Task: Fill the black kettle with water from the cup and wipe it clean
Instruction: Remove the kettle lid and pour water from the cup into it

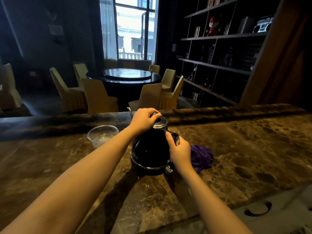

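The black kettle (149,149) stands on its base in the middle of the marble counter (244,149). Its thin spout points away from me. My left hand (143,120) is closed on the knob of the metal lid (159,123) on top of the kettle. My right hand (179,150) grips the kettle's black handle (175,138) on its right side. A clear plastic cup (102,135) with a little water in it sits to the left of the kettle. A crumpled purple cloth (201,157) lies on the counter just right of my right hand.
The counter has a raised ledge (236,110) along its far side. A grey surface with a round hole (258,208) adjoins the near right edge. Beyond are a round dining table (125,78) with covered chairs and a dark bookshelf (219,56).
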Available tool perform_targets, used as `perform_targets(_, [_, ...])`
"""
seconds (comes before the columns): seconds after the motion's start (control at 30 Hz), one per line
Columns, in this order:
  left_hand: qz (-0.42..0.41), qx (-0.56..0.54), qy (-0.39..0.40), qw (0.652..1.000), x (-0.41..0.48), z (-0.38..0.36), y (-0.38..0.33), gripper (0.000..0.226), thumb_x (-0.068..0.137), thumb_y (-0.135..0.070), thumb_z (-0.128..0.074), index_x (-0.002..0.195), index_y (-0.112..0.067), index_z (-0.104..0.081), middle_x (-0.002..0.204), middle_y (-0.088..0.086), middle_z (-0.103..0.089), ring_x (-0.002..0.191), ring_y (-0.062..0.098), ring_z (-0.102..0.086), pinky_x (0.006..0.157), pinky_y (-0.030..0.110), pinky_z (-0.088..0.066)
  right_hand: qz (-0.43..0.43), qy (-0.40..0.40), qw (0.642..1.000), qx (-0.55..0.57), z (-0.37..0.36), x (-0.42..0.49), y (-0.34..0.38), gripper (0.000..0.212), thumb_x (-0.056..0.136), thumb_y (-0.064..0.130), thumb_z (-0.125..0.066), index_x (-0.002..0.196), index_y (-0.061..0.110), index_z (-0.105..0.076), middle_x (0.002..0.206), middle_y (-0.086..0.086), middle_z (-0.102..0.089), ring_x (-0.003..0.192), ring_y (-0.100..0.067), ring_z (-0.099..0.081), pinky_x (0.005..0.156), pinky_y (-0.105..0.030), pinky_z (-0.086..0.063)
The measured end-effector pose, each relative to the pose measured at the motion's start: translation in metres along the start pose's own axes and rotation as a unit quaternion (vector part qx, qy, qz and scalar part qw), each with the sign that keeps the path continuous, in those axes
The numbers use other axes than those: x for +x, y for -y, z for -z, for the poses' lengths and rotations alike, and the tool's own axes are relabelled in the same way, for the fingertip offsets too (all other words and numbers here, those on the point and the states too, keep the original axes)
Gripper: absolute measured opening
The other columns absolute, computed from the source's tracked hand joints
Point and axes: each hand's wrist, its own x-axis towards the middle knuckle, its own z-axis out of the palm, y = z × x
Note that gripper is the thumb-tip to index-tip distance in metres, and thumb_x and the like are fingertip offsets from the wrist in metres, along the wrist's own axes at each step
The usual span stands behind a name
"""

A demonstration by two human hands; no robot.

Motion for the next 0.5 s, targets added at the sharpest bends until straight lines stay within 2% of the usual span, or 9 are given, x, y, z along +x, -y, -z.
perform_targets(0.07, [0.003,0.007,-0.007,1.000,-0.001,-0.001,-0.002,0.028,0.090,-0.031,-0.053,0.105,-0.012,-0.068,0.102,0.009,-0.072,0.089,0.015,-0.062,0.082,0.032,-0.050,0.000,0.008,1.000,0.010,0.004,0.002,-0.002,0.038,0.084,0.045,-0.056,0.063,0.013,-0.057,0.061,-0.012,-0.060,0.061,-0.030,-0.058,0.057,-0.042,-0.044])
perform_targets(0.2, [0.011,0.013,-0.016,1.000,-0.003,-0.003,-0.006,0.028,0.090,-0.030,-0.052,0.105,-0.012,-0.067,0.103,0.009,-0.072,0.094,0.019,-0.063,0.085,0.035,-0.051,-0.021,0.035,0.998,0.049,0.011,0.006,-0.002,0.032,0.085,0.038,-0.058,0.057,0.024,-0.053,0.045,0.009,-0.054,0.051,-0.016,-0.051,0.052,-0.032,-0.037])
perform_targets(0.37, [0.014,0.016,-0.005,1.000,-0.003,-0.002,-0.007,0.029,0.090,-0.030,-0.052,0.106,-0.012,-0.067,0.105,0.009,-0.071,0.094,0.018,-0.062,0.082,0.031,-0.048,-0.033,0.054,0.995,0.073,0.013,0.009,-0.003,0.032,0.087,0.033,-0.058,0.057,0.024,-0.052,0.039,0.013,-0.053,0.041,-0.001,-0.047,0.047,-0.026,-0.035])
perform_targets(0.5, [0.018,0.010,0.007,1.000,-0.003,-0.002,-0.008,0.029,0.090,-0.030,-0.052,0.107,-0.012,-0.066,0.105,0.009,-0.071,0.091,0.013,-0.059,0.080,0.026,-0.045,-0.031,0.064,0.995,0.072,0.014,0.009,-0.004,0.032,0.087,0.033,-0.057,0.058,0.023,-0.052,0.041,0.013,-0.055,0.043,-0.001,-0.049,0.049,-0.026,-0.037])
